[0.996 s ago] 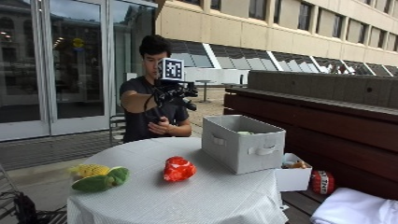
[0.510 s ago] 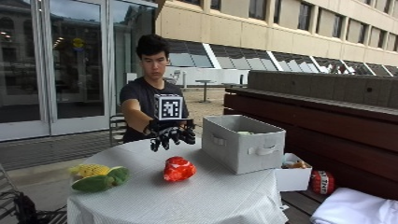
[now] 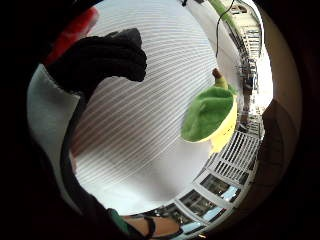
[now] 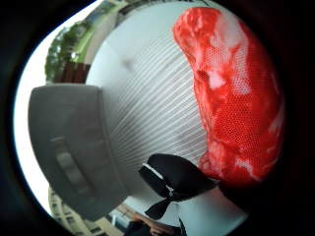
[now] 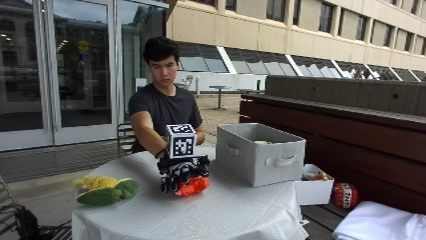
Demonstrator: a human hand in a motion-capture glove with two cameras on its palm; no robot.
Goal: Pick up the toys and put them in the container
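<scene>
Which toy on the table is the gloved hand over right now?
The red plush toy, under the gloved right hand; the green-and-yellow plush toys lie apart near the table's edge.

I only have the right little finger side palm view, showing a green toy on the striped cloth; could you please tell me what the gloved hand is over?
Observer: The right hand is down over a red toy on the table.
Operator: Thank you; where is the container?
Observer: A grey container stands on the table beside the red toy, apart from it.
Operator: Is the green toy alone?
Observer: No, a yellow toy lies against the green toy.
</scene>
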